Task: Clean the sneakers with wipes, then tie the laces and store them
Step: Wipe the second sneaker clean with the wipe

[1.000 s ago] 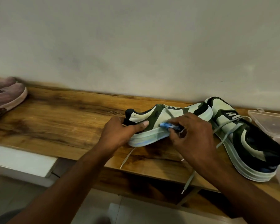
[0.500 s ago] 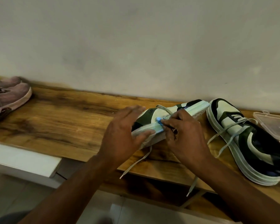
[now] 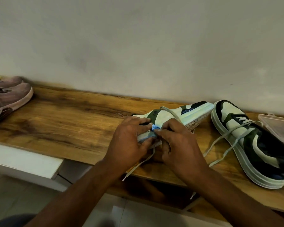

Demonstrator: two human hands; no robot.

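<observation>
Wooden shelf [image 3: 59, 122] against plain wall [image 3: 138, 46]. Since earlier: sneaker [image 3: 169, 118] tipped further onto side; left hand [image 3: 129, 141] grips heel, right hand [image 3: 179, 143] pinches blue wipe [image 3: 155, 128].

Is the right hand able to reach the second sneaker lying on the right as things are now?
Probably yes. The second sneaker lies just beside the right hand on the wooden shelf, with only loose laces between. But that hand pinches a blue wipe, so it is busy.
</observation>
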